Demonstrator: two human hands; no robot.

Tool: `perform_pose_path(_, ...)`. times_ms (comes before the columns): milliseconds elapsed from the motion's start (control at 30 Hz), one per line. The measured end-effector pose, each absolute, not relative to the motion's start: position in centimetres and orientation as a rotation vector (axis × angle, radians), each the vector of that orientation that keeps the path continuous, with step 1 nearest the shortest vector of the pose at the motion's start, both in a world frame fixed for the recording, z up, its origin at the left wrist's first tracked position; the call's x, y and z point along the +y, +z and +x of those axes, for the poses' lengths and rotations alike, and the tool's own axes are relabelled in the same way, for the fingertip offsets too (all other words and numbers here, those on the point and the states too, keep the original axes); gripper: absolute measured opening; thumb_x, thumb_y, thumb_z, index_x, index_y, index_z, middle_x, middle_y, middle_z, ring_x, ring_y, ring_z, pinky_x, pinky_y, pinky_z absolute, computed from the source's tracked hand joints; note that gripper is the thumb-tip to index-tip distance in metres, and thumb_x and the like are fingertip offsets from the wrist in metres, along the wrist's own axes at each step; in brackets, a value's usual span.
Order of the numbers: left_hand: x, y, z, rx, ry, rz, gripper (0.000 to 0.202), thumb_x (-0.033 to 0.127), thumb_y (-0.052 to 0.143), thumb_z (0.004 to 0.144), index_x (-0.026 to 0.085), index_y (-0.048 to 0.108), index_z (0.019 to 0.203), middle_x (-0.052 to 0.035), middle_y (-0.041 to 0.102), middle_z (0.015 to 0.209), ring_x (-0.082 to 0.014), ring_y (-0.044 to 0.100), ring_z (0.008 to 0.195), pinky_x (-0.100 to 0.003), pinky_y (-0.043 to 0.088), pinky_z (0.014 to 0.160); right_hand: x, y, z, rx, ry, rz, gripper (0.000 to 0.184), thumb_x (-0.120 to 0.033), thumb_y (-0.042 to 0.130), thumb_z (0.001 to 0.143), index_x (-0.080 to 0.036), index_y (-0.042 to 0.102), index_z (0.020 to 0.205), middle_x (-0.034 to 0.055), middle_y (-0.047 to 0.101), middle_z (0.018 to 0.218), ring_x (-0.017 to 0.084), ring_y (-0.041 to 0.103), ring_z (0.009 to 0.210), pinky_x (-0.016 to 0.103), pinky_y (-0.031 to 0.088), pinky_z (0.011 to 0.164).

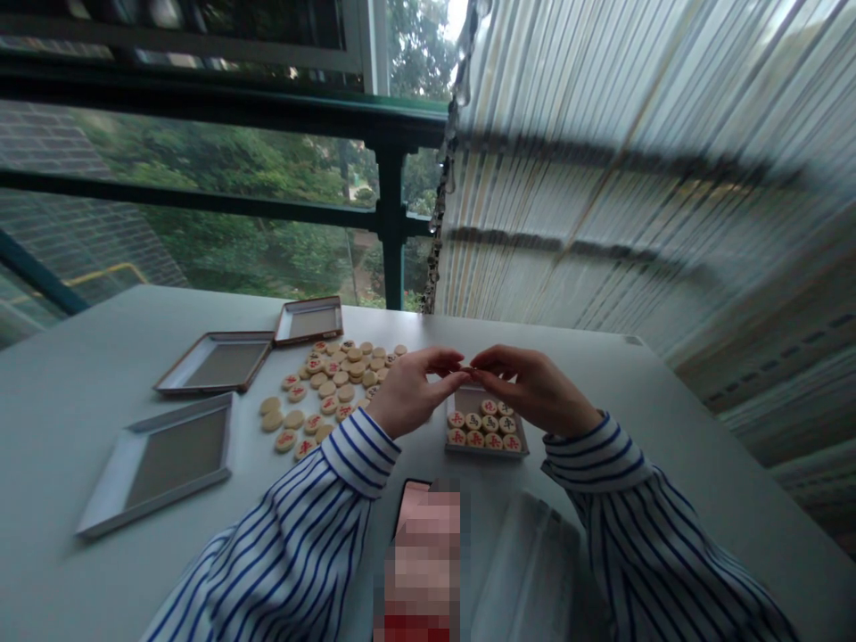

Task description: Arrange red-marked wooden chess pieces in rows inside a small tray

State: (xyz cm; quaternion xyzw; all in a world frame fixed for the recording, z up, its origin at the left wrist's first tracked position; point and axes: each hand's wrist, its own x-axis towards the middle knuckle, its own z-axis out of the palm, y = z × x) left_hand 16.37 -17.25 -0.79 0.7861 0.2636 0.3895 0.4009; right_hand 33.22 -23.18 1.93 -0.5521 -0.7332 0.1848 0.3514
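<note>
Above the far end of a small open box (487, 451), my left hand (420, 383) and my right hand (535, 385) meet at the fingertips. Both are closed in a pinch on a Chinese chess piece (471, 368), mostly covered by the fingers. Inside the box, round wooden pieces (490, 423) with red and black characters lie in rows, and its far left part shows bare bottom. Beside my left hand, many loose chess pieces (327, 390) are spread over the table, some face up with red characters, others blank side up. My left hand and sleeve hide part of them.
On the white table (267, 517), an open white tray-like lid (160, 459) and two brown-edged shallow box parts (218, 361) lie at the left. A phone (415, 499), partly pixelated, and a clear plastic sheet or bag (528, 571) are nearest me. A railing and string curtain stand behind.
</note>
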Motion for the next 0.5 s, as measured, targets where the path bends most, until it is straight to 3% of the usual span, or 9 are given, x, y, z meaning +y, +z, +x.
perform_pose_path(500, -17.38, -0.31, 16.70, 0.721, 0.880, 1.647, 0.018, 0.023, 0.064, 0.071, 0.010, 0.065, 0.084, -0.0088, 0.068, 0.084, -0.0137, 0.063, 0.075, -0.032, 0.051, 0.076, -23.42, 2.21, 33.21, -1.933, 0.437, -1.467, 0.022, -0.031, 0.052, 0.081, -0.017, 0.064, 0.093, 0.0029, 0.068, 0.080, 0.010, 0.057, 0.065, 0.023, 0.044, 0.059)
